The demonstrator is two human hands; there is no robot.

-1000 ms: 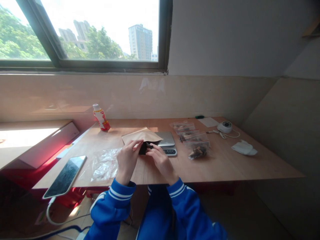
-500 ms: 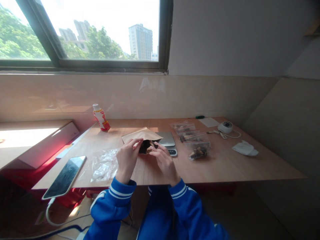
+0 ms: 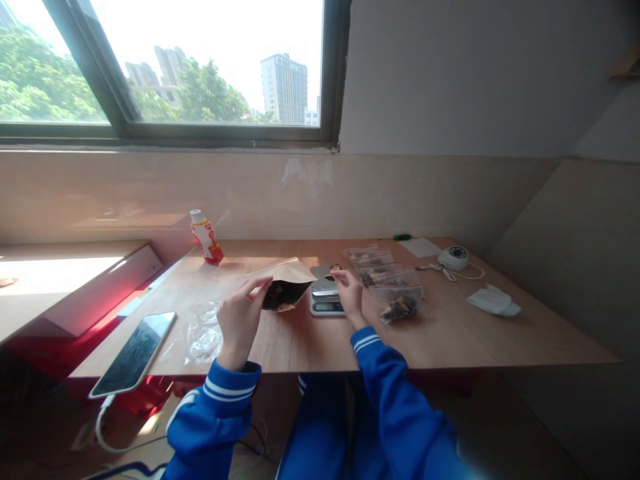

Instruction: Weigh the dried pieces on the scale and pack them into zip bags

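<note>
I wear long sleeves in bright blue. My left cuff [image 3: 233, 379] is banded with two white stripes, and above it my fingers [image 3: 256, 287] are bare. Left of that cuff, a white strip runs along the outer side of my left sleeve [image 3: 215, 423]. To its right, my right sleeve [image 3: 395, 393] ends in matching white stripes; below and right of it, my trousers [image 3: 320, 427] are blue, edged in white.

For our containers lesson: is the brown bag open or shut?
Open: the brown bag gapes at its mouth, showing its dark inside; the left hand pinches its edge.
</note>
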